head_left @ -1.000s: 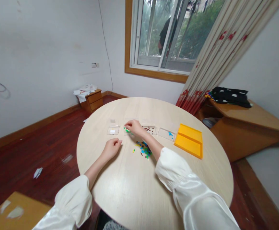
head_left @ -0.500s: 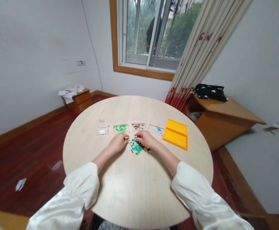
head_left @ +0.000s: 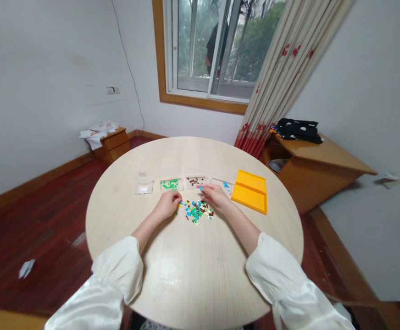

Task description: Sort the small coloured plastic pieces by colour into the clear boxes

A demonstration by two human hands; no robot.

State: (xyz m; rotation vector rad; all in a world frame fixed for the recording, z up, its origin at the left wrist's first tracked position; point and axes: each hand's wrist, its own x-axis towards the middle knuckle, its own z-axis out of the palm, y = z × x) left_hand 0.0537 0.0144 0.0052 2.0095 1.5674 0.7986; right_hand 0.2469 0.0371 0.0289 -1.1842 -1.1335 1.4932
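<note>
A pile of small coloured pieces (head_left: 196, 211) lies mid-table on the round wooden table (head_left: 193, 279). My left hand (head_left: 168, 204) rests curled at the pile's left edge, fingers closed; what they hold I cannot make out. My right hand (head_left: 214, 197) is lifted just past the pile's right side, pinching a tiny blue piece near the clear tray of brown pieces (head_left: 196, 182). Beyond the pile stand a clear tray with green pieces (head_left: 171, 184), a clear tray with blue pieces (head_left: 223, 185) and a clear tray with a white piece (head_left: 143, 188).
A yellow tray (head_left: 250, 197) sits right of the clear trays. A wooden desk (head_left: 319, 165) with dark cloth stands at the right by a curtain. A small drawer unit (head_left: 112, 143) stands by the left wall. Paper scraps lie on the red floor.
My right hand went from the green tray down to the pile, then rose toward the brown and blue trays with a blue piece. My left hand moved to the pile's left edge. The view shifted.
</note>
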